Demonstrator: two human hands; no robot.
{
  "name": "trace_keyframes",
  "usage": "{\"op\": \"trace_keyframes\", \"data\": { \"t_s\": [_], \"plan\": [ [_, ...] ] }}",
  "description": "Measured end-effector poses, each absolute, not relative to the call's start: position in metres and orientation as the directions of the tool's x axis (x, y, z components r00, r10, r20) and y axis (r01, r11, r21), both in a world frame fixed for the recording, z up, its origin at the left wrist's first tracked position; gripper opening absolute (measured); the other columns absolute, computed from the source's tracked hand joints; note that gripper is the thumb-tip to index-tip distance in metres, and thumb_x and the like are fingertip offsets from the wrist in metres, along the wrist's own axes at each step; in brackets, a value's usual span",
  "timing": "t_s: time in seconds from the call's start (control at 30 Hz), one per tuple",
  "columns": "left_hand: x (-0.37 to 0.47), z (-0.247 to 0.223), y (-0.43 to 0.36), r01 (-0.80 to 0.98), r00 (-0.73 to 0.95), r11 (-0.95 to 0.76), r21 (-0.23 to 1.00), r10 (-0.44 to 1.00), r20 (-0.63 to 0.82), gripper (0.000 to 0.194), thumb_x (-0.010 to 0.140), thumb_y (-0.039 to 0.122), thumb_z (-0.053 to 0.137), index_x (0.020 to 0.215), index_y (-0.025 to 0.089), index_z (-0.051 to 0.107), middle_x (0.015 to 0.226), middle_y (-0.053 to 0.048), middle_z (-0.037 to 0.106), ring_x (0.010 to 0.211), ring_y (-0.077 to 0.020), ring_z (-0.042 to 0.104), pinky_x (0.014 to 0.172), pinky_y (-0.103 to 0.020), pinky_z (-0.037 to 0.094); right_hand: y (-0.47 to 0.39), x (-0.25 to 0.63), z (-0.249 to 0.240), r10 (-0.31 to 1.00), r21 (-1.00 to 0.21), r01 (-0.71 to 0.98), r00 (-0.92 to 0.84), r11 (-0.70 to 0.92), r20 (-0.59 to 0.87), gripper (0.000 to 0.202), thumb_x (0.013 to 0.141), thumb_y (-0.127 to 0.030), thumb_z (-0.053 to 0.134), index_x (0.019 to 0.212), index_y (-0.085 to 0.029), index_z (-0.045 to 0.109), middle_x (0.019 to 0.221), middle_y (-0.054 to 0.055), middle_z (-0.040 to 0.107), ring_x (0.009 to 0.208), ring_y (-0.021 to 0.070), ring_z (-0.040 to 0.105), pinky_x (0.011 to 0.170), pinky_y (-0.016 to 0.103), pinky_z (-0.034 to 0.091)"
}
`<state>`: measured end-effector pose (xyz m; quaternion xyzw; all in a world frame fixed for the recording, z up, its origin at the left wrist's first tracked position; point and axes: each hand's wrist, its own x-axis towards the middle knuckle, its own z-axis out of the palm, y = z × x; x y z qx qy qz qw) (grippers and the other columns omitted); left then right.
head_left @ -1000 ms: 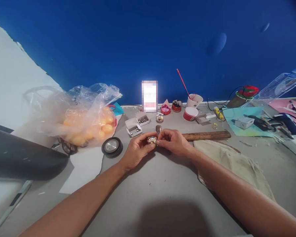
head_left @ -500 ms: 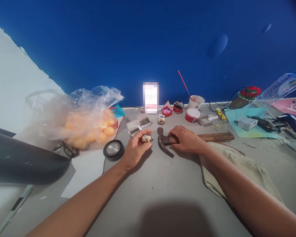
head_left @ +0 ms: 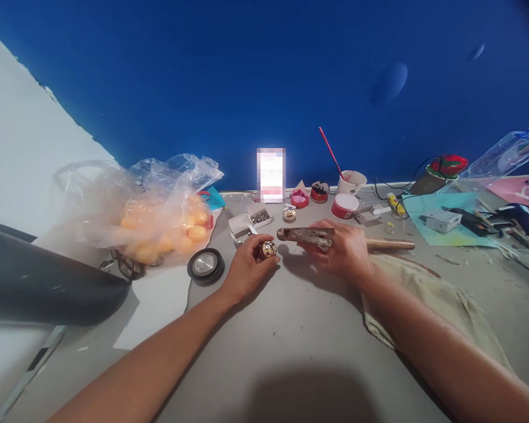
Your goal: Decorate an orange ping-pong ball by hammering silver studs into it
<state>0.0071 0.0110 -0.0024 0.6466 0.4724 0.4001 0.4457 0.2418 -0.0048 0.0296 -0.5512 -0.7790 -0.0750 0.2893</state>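
Between the thumb and fingers of my left hand (head_left: 247,267) is a small round ball studded with shiny gold and silver tacks (head_left: 268,249). My right hand (head_left: 346,249) grips a claw hammer (head_left: 306,236) close to its head, with the wooden handle running out to the right. The hammer is raised a little off the table, its head pointing left toward the ball but apart from it. Just behind my left hand stand small open white boxes, one holding metal tacks (head_left: 261,218). Another shiny studded piece (head_left: 290,213) sits farther back.
A plastic bag of orange balls (head_left: 167,226) and a black round lid-like object (head_left: 206,266) lie to the left. Rightward is a crumpled cloth (head_left: 427,299) under my forearm. A white cup (head_left: 351,182) with a red stick and a red-and-white tub (head_left: 345,206) stand near the blue wall.
My right hand has lifted the hammer off the table and turned it, so the claw no longer points toward me. My left hand has shifted slightly right and turned the studded ball.
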Motion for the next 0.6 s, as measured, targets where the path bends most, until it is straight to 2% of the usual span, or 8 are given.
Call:
{"op": "trace_keyframes", "data": {
  "t_s": [0.1,0.2,0.37,0.5,0.6],
  "plan": [
    [0.008,-0.002,0.009,0.16,0.267,-0.119,0.98,0.961,0.073,0.038,0.076,0.027,0.077,0.113,0.019,0.071,0.088,-0.001,0.068,0.078,-0.017,0.059,0.073,-0.029,0.047,-0.012,0.235,0.028,0.653,-0.094,0.875,-0.278,0.474,0.705,0.033,0.096,-0.047,0.059,0.09,-0.02,0.076,0.072,0.005,0.072,0.062,0.0171,0.06,0.06,0.031,0.033],
    [0.007,-0.002,0.009,0.089,0.287,-0.13,0.987,0.953,0.1,0.034,0.075,0.023,0.076,0.109,0.018,0.076,0.095,-0.003,0.07,0.085,-0.0184,0.06,0.078,-0.03,0.047,-0.015,0.229,0.028,0.562,0.006,0.857,-0.343,0.515,0.753,0.038,0.099,-0.049,0.056,0.084,-0.019,0.075,0.066,0.003,0.068,0.057,0.0152,0.056,0.058,0.031,0.03],
    [0.005,0.0,0.011,0.149,0.349,-0.172,0.974,0.931,0.111,0.03,0.08,0.027,0.074,0.108,0.018,0.079,0.087,-0.001,0.067,0.079,-0.0162,0.055,0.074,-0.028,0.044,-0.014,0.23,0.032,0.512,0.026,0.896,-0.277,0.444,0.814,0.038,0.099,-0.048,0.056,0.083,-0.019,0.074,0.063,0.003,0.067,0.055,0.0149,0.054,0.059,0.031,0.031],
    [0.006,0.002,0.011,0.179,0.349,-0.207,0.962,0.927,0.135,0.036,0.08,0.028,0.075,0.114,0.018,0.078,0.091,-0.002,0.07,0.08,-0.0166,0.056,0.075,-0.029,0.045,-0.014,0.23,0.033,0.533,0.034,0.88,-0.317,0.474,0.785,0.038,0.101,-0.047,0.054,0.088,-0.019,0.076,0.066,0.003,0.07,0.055,0.0147,0.055,0.058,0.03,0.029],
    [0.007,0.002,0.01,0.214,0.359,-0.224,0.951,0.923,0.137,0.03,0.08,0.028,0.074,0.108,0.018,0.078,0.084,0.0,0.067,0.076,-0.0159,0.055,0.073,-0.028,0.045,-0.015,0.23,0.035,0.487,0.038,0.893,-0.28,0.448,0.827,0.039,0.101,-0.048,0.055,0.086,-0.018,0.076,0.065,0.003,0.07,0.055,0.0153,0.056,0.059,0.031,0.031]
  ]
}}
